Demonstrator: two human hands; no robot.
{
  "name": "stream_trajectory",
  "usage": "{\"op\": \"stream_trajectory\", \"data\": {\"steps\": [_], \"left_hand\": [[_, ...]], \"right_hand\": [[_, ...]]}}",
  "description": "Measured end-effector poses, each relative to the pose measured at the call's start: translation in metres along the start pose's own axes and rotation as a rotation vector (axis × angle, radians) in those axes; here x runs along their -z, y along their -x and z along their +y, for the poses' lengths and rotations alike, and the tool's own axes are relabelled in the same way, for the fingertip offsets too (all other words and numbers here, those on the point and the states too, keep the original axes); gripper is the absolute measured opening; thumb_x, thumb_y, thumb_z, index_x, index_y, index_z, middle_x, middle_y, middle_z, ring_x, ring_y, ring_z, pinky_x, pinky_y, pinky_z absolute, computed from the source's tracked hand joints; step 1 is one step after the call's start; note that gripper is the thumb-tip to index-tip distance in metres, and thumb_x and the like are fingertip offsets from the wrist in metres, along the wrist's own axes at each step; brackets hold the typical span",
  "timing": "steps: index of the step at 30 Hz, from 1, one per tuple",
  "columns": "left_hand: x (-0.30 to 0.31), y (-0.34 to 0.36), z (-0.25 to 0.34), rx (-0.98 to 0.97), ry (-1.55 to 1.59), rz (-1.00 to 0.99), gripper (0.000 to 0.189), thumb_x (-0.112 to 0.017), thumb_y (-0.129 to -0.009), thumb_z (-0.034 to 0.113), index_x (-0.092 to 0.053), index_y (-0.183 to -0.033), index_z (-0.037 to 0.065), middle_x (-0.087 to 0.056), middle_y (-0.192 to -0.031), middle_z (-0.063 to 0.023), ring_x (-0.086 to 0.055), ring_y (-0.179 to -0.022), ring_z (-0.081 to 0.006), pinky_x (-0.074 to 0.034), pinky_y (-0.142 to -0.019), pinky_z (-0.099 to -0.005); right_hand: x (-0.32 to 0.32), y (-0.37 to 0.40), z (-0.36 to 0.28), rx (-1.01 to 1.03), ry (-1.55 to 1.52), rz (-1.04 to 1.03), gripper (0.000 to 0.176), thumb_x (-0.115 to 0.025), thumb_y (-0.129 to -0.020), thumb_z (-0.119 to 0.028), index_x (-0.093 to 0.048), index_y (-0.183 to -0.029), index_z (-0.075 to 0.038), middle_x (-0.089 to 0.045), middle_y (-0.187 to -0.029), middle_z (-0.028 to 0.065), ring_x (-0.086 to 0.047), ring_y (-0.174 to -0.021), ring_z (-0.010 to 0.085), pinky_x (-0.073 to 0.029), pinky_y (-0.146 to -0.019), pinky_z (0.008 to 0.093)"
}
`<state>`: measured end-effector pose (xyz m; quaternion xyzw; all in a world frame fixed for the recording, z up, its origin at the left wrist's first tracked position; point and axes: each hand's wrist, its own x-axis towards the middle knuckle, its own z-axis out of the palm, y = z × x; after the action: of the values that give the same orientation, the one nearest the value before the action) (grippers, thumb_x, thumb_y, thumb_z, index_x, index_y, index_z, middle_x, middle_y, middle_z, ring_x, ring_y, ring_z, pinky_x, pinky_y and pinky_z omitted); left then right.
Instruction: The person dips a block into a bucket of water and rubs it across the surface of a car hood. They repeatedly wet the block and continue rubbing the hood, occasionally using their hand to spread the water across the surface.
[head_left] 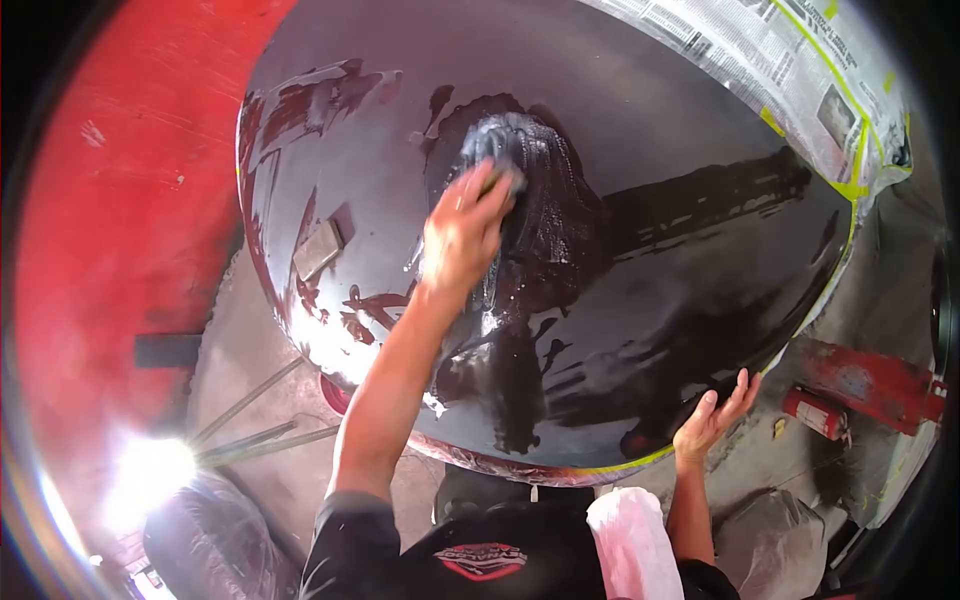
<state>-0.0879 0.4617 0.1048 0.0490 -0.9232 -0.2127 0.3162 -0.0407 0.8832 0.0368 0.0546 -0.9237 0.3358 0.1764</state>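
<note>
A large dark curved panel (680, 300) fills the middle, wet in streaks and edged with yellow tape at the lower right. Near its centre my left hand (465, 225) presses a small blurred pad (505, 178) on the wet surface, with whitish suds around it. The fingers are closed round the pad. At the panel's lower right edge my right hand (718, 415) rests with its fingers spread. A small grey block (318, 250) lies on the panel's left part.
Newspaper masking (740, 50) covers the upper right. A red surface (110, 180) stands at left. A bright lamp (155, 475) glares lower left. Red equipment (860, 380) lies on the floor at right. A pinkish-white cloth (632, 540) hangs by my body.
</note>
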Motion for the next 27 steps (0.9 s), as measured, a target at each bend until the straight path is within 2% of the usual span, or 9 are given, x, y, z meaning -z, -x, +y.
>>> {"op": "stream_trajectory", "data": {"steps": [2, 6, 12, 14, 17, 18, 20, 24, 27], "left_hand": [[-0.024, -0.034, -0.008, -0.017, -0.010, 0.097, 0.033, -0.075, -0.083, 0.005, -0.073, -0.116, 0.009, -0.067, -0.127, -0.0150, -0.066, -0.111, -0.0364, -0.055, -0.094, -0.0408], [-0.020, -0.029, 0.003, 0.001, -0.070, 0.107, 0.034, -0.073, -0.085, 0.003, -0.072, -0.118, 0.008, -0.067, -0.127, -0.0151, -0.065, -0.111, -0.0361, -0.054, -0.096, -0.0413], [0.019, 0.085, 0.047, 0.161, -0.141, -0.077, 0.038, -0.071, -0.083, -0.001, -0.073, -0.120, 0.008, -0.063, -0.131, -0.0207, -0.063, -0.116, -0.0372, -0.051, -0.100, -0.0433], [0.011, 0.065, 0.025, 0.036, -0.202, -0.058, 0.037, -0.070, -0.084, 0.000, -0.073, -0.120, 0.008, -0.064, -0.131, -0.0188, -0.063, -0.115, -0.0366, -0.051, -0.099, -0.0437], [-0.016, -0.037, 0.008, 0.021, -0.153, -0.009, 0.034, -0.067, -0.087, 0.003, -0.072, -0.121, 0.008, -0.066, -0.128, -0.0172, -0.062, -0.112, -0.0376, -0.052, -0.094, -0.0430], [-0.028, -0.059, -0.003, -0.091, -0.185, 0.084, 0.036, -0.064, -0.089, 0.003, -0.070, -0.124, 0.010, -0.066, -0.125, -0.0175, -0.062, -0.108, -0.0385, -0.052, -0.092, -0.0426], [-0.021, -0.043, 0.014, 0.006, -0.165, 0.019, 0.039, -0.067, -0.086, 0.003, -0.070, -0.124, 0.010, -0.066, -0.125, -0.0176, -0.062, -0.108, -0.0390, -0.051, -0.094, -0.0436], [-0.006, 0.079, 0.031, -0.014, -0.095, -0.020, 0.050, -0.064, -0.079, -0.008, -0.073, -0.123, 0.014, -0.066, -0.125, -0.0160, -0.063, -0.107, -0.0353, -0.053, -0.098, -0.0419], [-0.021, -0.012, 0.011, -0.021, -0.146, -0.004, 0.041, -0.067, -0.084, 0.002, -0.072, -0.123, 0.013, -0.067, -0.123, -0.0151, -0.063, -0.106, -0.0367, -0.050, -0.097, -0.0442]], "right_hand": [[0.004, 0.000, -0.003, 0.013, 0.013, -0.012, 0.057, -0.043, -0.107, -0.037, -0.037, -0.152, -0.002, -0.023, -0.161, 0.0247, -0.024, -0.149, 0.0388, -0.020, -0.121, 0.0503], [0.006, -0.002, -0.006, 0.050, 0.014, 0.001, 0.056, -0.044, -0.107, -0.036, -0.040, -0.150, -0.001, -0.024, -0.160, 0.0240, -0.027, -0.147, 0.0385, -0.022, -0.121, 0.0501], [0.003, -0.001, -0.006, 0.048, -0.070, 0.028, 0.054, -0.046, -0.106, -0.031, -0.040, -0.149, 0.001, -0.026, -0.159, 0.0261, -0.027, -0.148, 0.0395, -0.024, -0.120, 0.0502], [0.006, -0.005, -0.003, 0.062, -0.070, 0.021, 0.054, -0.046, -0.106, -0.031, -0.040, -0.149, 0.001, -0.025, -0.159, 0.0263, -0.027, -0.148, 0.0398, -0.024, -0.120, 0.0503], [0.006, -0.001, -0.006, 0.074, -0.025, 0.022, 0.055, -0.048, -0.106, -0.031, -0.041, -0.149, 0.000, -0.025, -0.160, 0.0261, -0.027, -0.147, 0.0401, -0.024, -0.120, 0.0503], [0.005, -0.003, -0.006, 0.064, -0.037, 0.027, 0.054, -0.048, -0.105, -0.031, -0.041, -0.149, 0.000, -0.025, -0.160, 0.0265, -0.027, -0.147, 0.0402, -0.023, -0.120, 0.0505], [0.008, -0.002, -0.007, 0.054, -0.044, 0.031, 0.054, -0.049, -0.105, -0.031, -0.041, -0.149, 0.000, -0.025, -0.159, 0.0268, -0.027, -0.147, 0.0404, -0.023, -0.120, 0.0506], [0.002, -0.004, -0.008, 0.033, -0.055, 0.048, 0.054, -0.050, -0.104, -0.029, -0.042, -0.150, -0.001, -0.025, -0.159, 0.0269, -0.027, -0.147, 0.0406, -0.023, -0.120, 0.0505], [0.005, -0.005, -0.008, 0.046, -0.052, 0.043, 0.054, -0.051, -0.104, -0.028, -0.041, -0.150, -0.002, -0.025, -0.160, 0.0268, -0.027, -0.147, 0.0405, -0.022, -0.120, 0.0507]]}}
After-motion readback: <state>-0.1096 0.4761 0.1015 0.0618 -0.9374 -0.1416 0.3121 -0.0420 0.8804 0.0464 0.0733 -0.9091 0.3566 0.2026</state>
